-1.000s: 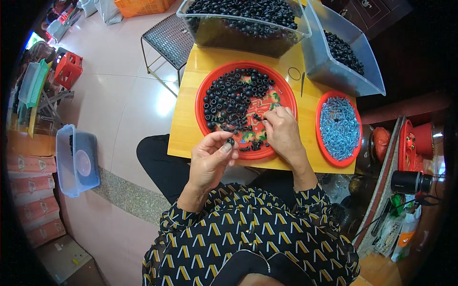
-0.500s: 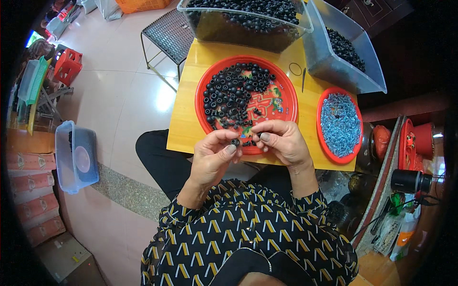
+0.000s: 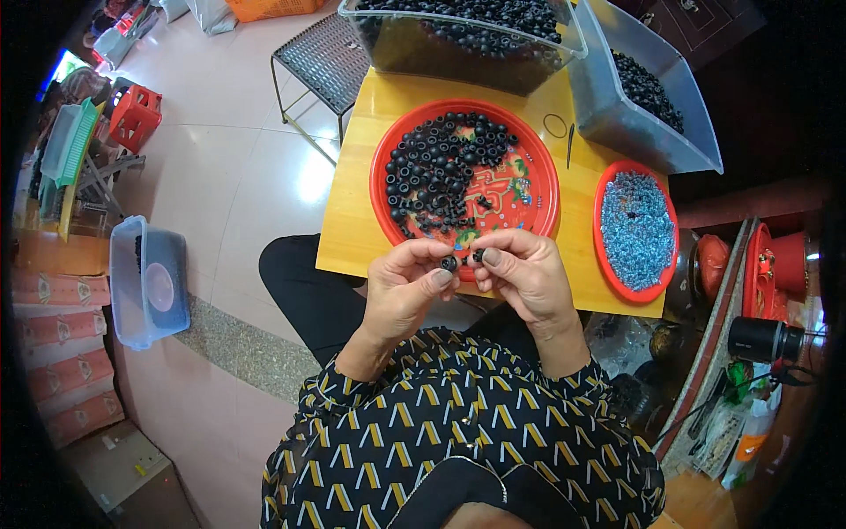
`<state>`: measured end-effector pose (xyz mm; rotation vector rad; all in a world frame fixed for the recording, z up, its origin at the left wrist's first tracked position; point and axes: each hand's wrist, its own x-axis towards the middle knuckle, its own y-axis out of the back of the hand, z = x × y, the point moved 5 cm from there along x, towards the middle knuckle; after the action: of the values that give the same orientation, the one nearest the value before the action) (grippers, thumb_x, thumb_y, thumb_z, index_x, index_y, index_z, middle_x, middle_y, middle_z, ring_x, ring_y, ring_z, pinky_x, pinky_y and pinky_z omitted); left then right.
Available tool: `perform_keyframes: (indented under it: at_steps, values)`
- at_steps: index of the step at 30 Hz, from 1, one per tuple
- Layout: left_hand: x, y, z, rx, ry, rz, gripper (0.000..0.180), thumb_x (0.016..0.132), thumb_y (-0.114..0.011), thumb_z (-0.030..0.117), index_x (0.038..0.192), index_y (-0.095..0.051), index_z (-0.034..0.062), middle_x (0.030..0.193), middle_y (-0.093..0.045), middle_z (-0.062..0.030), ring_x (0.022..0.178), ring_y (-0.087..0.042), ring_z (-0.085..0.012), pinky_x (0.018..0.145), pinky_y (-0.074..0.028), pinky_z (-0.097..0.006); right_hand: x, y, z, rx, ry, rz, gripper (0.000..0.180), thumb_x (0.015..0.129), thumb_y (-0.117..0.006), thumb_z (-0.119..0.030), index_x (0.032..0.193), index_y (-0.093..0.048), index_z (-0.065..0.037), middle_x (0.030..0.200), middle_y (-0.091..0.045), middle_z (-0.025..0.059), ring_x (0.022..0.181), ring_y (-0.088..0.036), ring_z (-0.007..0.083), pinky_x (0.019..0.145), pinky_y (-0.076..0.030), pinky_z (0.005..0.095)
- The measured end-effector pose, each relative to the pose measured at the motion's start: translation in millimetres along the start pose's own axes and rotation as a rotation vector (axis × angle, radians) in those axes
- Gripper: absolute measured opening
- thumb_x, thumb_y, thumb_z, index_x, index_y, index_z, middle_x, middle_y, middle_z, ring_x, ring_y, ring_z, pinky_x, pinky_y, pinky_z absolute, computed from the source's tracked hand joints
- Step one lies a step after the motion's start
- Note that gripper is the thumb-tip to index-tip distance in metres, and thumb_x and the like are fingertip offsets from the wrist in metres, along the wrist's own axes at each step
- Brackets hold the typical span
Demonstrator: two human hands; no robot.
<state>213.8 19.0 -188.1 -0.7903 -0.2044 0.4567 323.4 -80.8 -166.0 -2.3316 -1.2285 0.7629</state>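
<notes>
My left hand [image 3: 407, 286] pinches a small black ring [image 3: 448, 263] between thumb and forefinger. My right hand [image 3: 522, 273] holds a second small black piece [image 3: 477, 256] right beside it, fingertips almost touching. Both hands hover over the near edge of the yellow wooden table [image 3: 357, 229], just in front of a round red tray [image 3: 538, 167] holding several black rings [image 3: 436, 167]. A smaller red tray [image 3: 608, 264] with tiny blue-grey parts [image 3: 636, 225] lies to the right.
Two clear plastic bins of black rings stand at the table's far side, one in the middle [image 3: 458, 44] and one at the right [image 3: 643, 97]. A metal wire stool [image 3: 322, 57] is behind the table. A blue-lidded box [image 3: 148, 280] sits on the tiled floor at left.
My right hand left the red tray and came back toward me. Both hands now meet at the table's near edge, each holding a small black piece.
</notes>
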Motion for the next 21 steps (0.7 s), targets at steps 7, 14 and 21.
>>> perform_keyframes:
  at_steps: [7, 14, 21]
  values:
    - [-3, 0, 1, 0.113, -0.062, 0.011, 0.024, 0.083, -0.062, -0.002, 0.106, -0.056, -0.0039, 0.089, -0.061, -0.009, 0.075, -0.06, -0.0117, 0.064, -0.05, -0.023, -7, -12, -3, -0.245, -0.017, 0.036, 0.016, 0.086, -0.062, -0.012, 0.093, -0.062, 0.003, 0.076, -0.064, 0.0054, 0.062, -0.057, 0.0064, 0.054, -0.046, 0.0179]
    - [-4, 2, 4, 0.292, -0.124, -0.02, 0.023, 0.08, -0.063, -0.004, 0.102, -0.058, -0.0054, 0.099, -0.057, -0.0098, 0.085, -0.058, -0.0135, 0.071, -0.049, -0.025, -5, -13, -3, -0.361, -0.055, -0.016, 0.019, 0.086, -0.063, -0.018, 0.089, -0.064, 0.0, 0.072, -0.062, 0.0017, 0.059, -0.053, 0.0041, 0.052, -0.043, 0.0163]
    - [-2, -7, 15, 0.521, -0.261, -0.066, 0.021, 0.075, -0.064, -0.006, 0.096, -0.06, -0.0056, 0.093, -0.057, -0.0104, 0.083, -0.055, -0.0152, 0.071, -0.045, -0.026, -5, -9, -2, -0.344, -0.08, -0.027, 0.018, 0.085, -0.065, -0.017, 0.088, -0.064, 0.0, 0.07, -0.062, 0.0019, 0.058, -0.054, 0.0044, 0.05, -0.043, 0.0159]
